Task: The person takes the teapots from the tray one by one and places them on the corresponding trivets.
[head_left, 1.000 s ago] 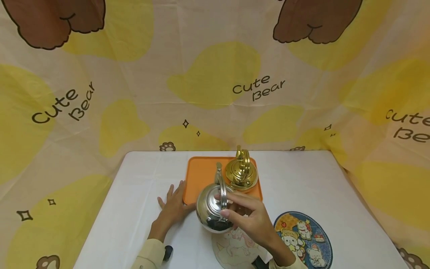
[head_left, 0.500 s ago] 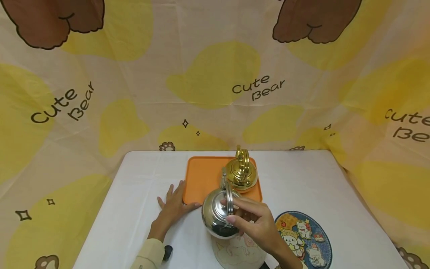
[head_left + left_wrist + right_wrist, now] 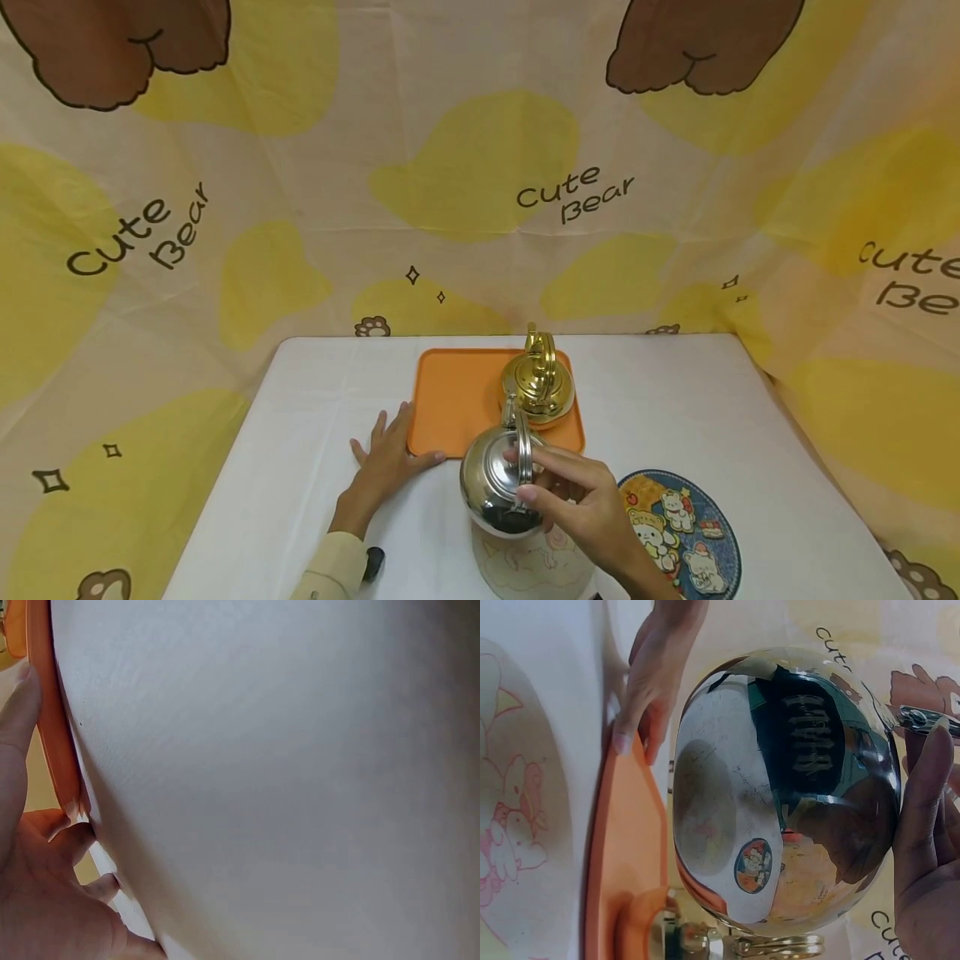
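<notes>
My right hand (image 3: 588,508) pinches the arched handle of a shiny silver teapot (image 3: 483,483), thumb on the near side. The teapot hangs upright over the tray's front edge and overlaps a pale round mat (image 3: 532,571). In the right wrist view, its mirror-like belly (image 3: 727,802) stands apart from the tabletop. At the left front corner of the orange tray (image 3: 453,396), my left hand (image 3: 384,467) lies with fingers spread; its thumb runs along the front edge. The left wrist view shows that thumb (image 3: 19,712) against the tray's rim (image 3: 56,742).
A gold teapot (image 3: 536,408) stands on the tray's right side, just behind the silver one. Right of my right hand lies a round blue mat (image 3: 693,533) with cartoon bears. A printed cloth (image 3: 480,183) rises behind the white table (image 3: 300,417).
The silver teapot, held in my right hand, has moved right and toward me, from over the tray's front part toward the pale mat. My left hand stays at the tray corner.
</notes>
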A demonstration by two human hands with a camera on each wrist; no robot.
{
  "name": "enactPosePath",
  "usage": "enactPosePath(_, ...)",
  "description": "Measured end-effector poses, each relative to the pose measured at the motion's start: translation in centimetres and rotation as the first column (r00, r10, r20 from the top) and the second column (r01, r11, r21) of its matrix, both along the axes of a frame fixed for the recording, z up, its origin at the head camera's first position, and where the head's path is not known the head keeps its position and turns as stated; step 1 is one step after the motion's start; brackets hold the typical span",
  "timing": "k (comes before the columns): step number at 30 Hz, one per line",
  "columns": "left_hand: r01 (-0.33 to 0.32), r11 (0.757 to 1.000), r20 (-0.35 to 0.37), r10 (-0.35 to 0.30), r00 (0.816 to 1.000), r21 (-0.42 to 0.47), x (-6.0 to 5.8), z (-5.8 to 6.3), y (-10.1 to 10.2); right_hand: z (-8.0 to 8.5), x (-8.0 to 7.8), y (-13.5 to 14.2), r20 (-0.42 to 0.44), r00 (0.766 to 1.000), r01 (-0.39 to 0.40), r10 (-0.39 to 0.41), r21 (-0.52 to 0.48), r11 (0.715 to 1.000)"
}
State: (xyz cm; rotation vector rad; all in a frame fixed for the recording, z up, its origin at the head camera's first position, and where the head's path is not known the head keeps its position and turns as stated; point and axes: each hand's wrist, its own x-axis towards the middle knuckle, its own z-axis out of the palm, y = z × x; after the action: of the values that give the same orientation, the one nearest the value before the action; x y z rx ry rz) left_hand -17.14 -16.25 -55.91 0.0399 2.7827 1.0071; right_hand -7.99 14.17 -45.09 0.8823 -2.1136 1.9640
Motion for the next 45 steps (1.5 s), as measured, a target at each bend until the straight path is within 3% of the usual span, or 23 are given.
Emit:
enactPosePath(11, 0.001, 1.0, 0.009, -0.001, 1.0, 0.003, 0.0, 0.0, 0.0, -1.1, 0.9, 0.6, 0.025, 0.999, 0.041, -0.041, 0.007, 0.999)
enactPosePath(27, 0.009, 1.0, 0.022, -0.009, 1.0, -0.01, -0.1, 0.2, -0.1, -2.8, 1.9, 1.5, 0.107, 0.994, 0.031, -0.033, 0.019, 0.999)
enactPosePath(45, 0.011, 1.0, 0.016, -0.011, 1.0, -0.007, 0.1, 0.2, -0.1, -4.2, 3.2, 2.4, 0.233, 0.971, 0.05, -0.056, 0.033, 0.998)
